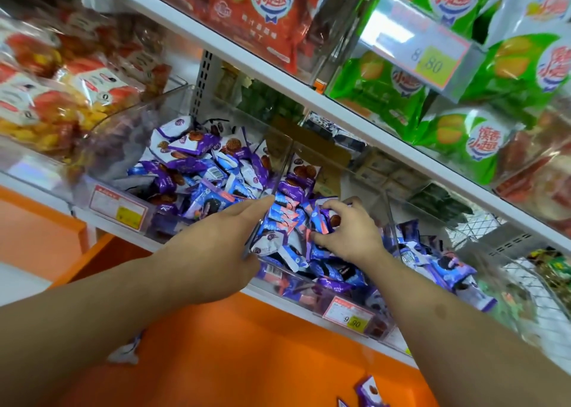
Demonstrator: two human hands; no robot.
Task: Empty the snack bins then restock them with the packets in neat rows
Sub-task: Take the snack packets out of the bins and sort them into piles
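Both hands into the middle snack bin, and the packets are a jumble!

From the head view: the left hand (216, 246) lies along the clear divider (279, 171), fingers straight and together, likely bracing the wall. The right hand (346, 233) is curled down over the purple-and-blue packets (296, 221) heaped in the middle bin (349, 310), clamping a few, it seems, to scoop them out. The left bin (123, 208) is equally messy. Stray packets (369, 391) lie on the orange ledge (247, 360) below — emptying looks barely begun.
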